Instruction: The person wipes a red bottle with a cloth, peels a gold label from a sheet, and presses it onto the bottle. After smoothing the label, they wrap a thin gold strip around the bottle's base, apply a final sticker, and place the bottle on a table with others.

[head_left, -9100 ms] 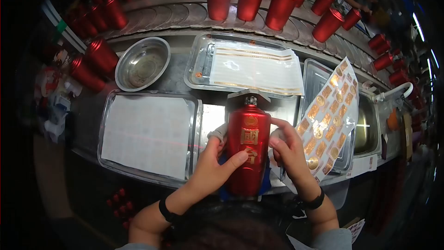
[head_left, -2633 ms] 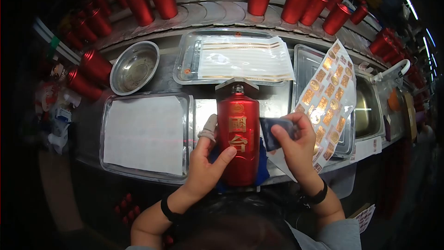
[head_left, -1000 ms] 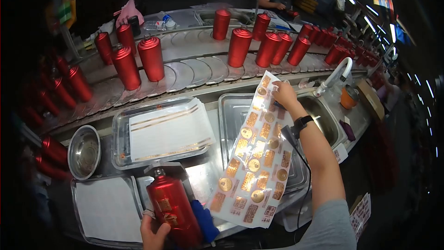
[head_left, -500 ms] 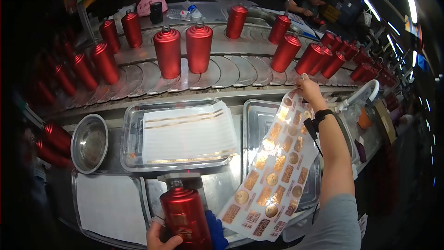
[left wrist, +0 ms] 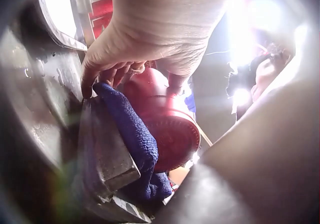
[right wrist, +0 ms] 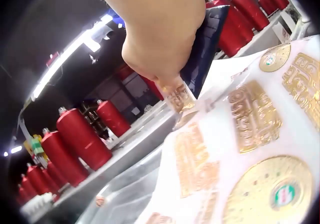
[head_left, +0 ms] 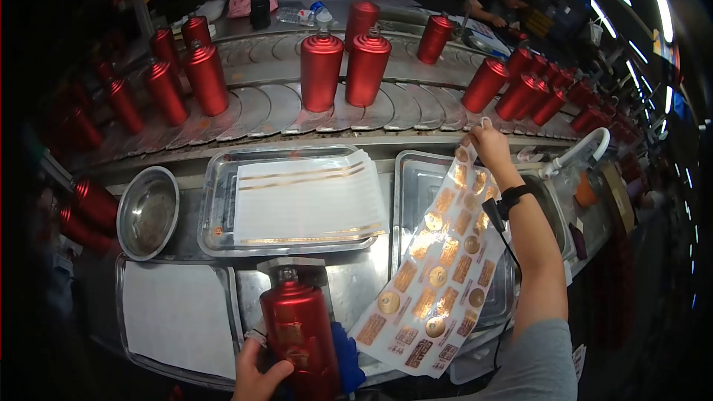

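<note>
A red bottle (head_left: 303,341) with gold lettering lies tilted in a metal cradle (head_left: 312,271), a blue cloth (head_left: 347,360) beneath it. My left hand (head_left: 256,379) holds its left side, thumb over the front; white wrapping covers a finger. In the left wrist view the bottle's base (left wrist: 175,141) rests against the cloth (left wrist: 132,126). Over the top of a sheet of gold stickers (head_left: 438,275), my right hand (head_left: 490,150) pinches a corner. The right wrist view shows a gold sticker (right wrist: 177,95) lifting between its fingertips, with a dark blue flat piece (right wrist: 206,46) held alongside.
Red bottles (head_left: 321,74) stand along a curved conveyor (head_left: 256,108). A tray (head_left: 212,208) holds striped sheets, another (head_left: 122,304) white paper. A steel bowl (head_left: 148,212) stands left; a white tap (head_left: 579,156) rises at right. A cable hangs from my right wrist.
My right hand has left the bottle, taken up the dark blue piece and moved to the sheet's top. My left hand stays on the bottle. The view has tilted up; conveyor bottles have shifted right.
</note>
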The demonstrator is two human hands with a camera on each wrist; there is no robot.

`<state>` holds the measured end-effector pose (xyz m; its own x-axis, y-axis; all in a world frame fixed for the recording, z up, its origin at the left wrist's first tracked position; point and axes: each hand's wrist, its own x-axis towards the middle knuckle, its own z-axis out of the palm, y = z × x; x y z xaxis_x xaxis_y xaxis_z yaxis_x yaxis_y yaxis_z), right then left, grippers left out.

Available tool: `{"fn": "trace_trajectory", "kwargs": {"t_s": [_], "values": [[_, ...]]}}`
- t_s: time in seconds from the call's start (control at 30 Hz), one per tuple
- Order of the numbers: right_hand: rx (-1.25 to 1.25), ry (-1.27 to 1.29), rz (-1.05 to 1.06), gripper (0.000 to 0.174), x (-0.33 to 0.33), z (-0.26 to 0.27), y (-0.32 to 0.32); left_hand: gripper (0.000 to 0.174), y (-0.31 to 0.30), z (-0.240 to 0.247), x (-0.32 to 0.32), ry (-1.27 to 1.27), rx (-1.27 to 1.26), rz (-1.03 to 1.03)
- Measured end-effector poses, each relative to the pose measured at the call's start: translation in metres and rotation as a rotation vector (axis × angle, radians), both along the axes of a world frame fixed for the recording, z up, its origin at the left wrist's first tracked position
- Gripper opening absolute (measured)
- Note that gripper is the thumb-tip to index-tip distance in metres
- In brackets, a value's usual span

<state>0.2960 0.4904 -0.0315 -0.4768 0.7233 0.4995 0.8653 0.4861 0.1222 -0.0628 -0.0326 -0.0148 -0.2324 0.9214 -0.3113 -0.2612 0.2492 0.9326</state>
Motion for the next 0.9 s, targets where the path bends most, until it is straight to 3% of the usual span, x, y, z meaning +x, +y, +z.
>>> {"fn": "trace_trajectory", "kwargs": {"t_s": [0.13, 0.23, 0.33, 0.47, 0.53, 0.6, 0.67, 0.77, 0.87, 0.9], "values": [[-0.028, 0.157, 0.035, 0.014, -0.008, 0.031, -0.042, 0.076, 0.006, 0.001, 0.000, 0.074, 0.044, 0.016], [-0.070, 0.249, 0.062, 0.017, 0.009, 0.063, -0.075, 0.076, 0.007, 0.001, 0.000, 0.062, 0.038, 0.029], [-0.219, 0.472, -0.135, 0.022, 0.063, 0.080, -0.096, 0.073, 0.005, -0.006, 0.000, 0.070, 0.047, 0.037], [-0.449, 0.450, -0.481, 0.025, 0.199, 0.046, -0.104, 0.070, 0.004, -0.008, 0.000, 0.044, 0.081, 0.024], [-0.607, 0.542, -0.589, 0.022, 0.274, -0.001, -0.111, 0.064, 0.003, -0.008, -0.002, 0.031, 0.089, 0.014], [-0.586, 0.477, -0.691, 0.029, 0.318, -0.048, -0.128, 0.065, 0.003, -0.010, -0.003, 0.041, 0.098, 0.000], [-0.495, 0.397, -0.853, 0.038, 0.328, -0.084, -0.144, 0.066, 0.003, -0.008, -0.003, 0.052, 0.087, -0.010], [-0.622, 0.193, -0.909, 0.047, 0.291, -0.097, -0.155, 0.062, 0.004, -0.004, -0.001, 0.093, 0.095, -0.010], [-0.623, 0.064, -0.895, 0.048, 0.309, -0.161, -0.128, 0.060, 0.000, -0.010, 0.000, 0.103, 0.082, 0.005], [-0.746, -0.023, -0.863, 0.048, 0.305, -0.163, -0.119, 0.059, -0.003, -0.012, 0.000, 0.097, 0.074, 0.013]]}}
